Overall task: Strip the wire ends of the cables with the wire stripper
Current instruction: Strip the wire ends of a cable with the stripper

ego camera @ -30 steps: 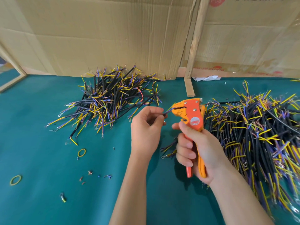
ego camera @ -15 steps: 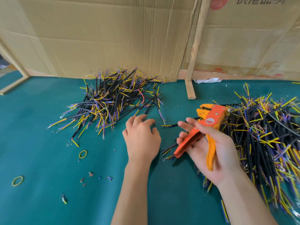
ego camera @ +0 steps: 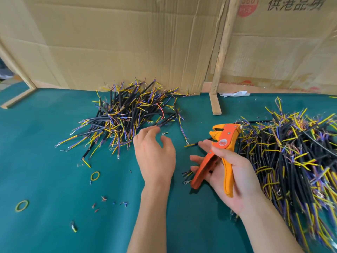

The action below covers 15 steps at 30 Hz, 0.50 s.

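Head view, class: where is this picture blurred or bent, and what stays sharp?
Head view: the left hand is slightly motion-blurred; the far-right cable pile smears toward the frame edge; wide-angle distortion bows the cardboard wall; the wire stripper stays fairly sharp.

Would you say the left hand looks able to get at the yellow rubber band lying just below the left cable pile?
Probably yes. The left hand is open and holds nothing, and only bare green mat lies between it and the yellow rubber band; the left cable pile sits farther back.

Cardboard box (ego camera: 284, 42) reads "380 PCS" and "供港品质".
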Each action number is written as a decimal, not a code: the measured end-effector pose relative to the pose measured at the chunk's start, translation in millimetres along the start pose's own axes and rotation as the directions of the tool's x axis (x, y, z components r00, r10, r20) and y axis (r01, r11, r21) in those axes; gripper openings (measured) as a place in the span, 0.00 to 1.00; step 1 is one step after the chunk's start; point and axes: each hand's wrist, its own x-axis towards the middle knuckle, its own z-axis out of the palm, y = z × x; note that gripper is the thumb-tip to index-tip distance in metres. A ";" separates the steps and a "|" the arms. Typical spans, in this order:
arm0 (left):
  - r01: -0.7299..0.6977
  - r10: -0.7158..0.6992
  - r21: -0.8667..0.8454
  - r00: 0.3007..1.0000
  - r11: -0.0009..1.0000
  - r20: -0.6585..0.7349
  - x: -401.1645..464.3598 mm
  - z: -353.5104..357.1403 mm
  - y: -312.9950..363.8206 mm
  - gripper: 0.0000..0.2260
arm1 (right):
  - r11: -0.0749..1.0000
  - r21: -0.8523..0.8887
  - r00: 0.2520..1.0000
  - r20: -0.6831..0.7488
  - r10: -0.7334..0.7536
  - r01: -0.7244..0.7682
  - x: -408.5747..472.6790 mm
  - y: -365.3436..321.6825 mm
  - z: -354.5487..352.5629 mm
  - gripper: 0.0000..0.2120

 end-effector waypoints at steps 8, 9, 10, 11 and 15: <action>0.109 -0.130 -0.569 0.991 0.815 0.004 -6.4 -4.3 20.2 0.10 | 0.999 0.020 0.995 0.088 0.039 -0.040 -5.6 -2.9 1.9 0.30; 0.134 -0.121 -0.585 0.991 0.800 0.062 -6.6 -3.9 20.9 0.12 | 0.998 0.027 0.993 0.106 0.049 -0.052 -6.0 -3.8 2.0 0.29; 0.156 -0.098 -0.592 0.987 0.790 0.129 -7.0 -3.6 21.1 0.13 | 0.997 0.030 0.990 0.124 0.064 -0.068 -6.3 -4.7 1.7 0.29; 0.185 -0.069 -0.600 0.975 0.779 0.211 -7.0 -2.4 20.2 0.15 | 0.996 0.030 0.987 0.142 0.081 -0.086 -6.9 -5.5 1.1 0.29; 0.345 -0.132 -0.481 0.897 0.806 0.422 -7.7 3.5 13.7 0.17 | 0.991 0.024 0.974 0.188 0.125 -0.132 -7.7 -6.2 -0.8 0.30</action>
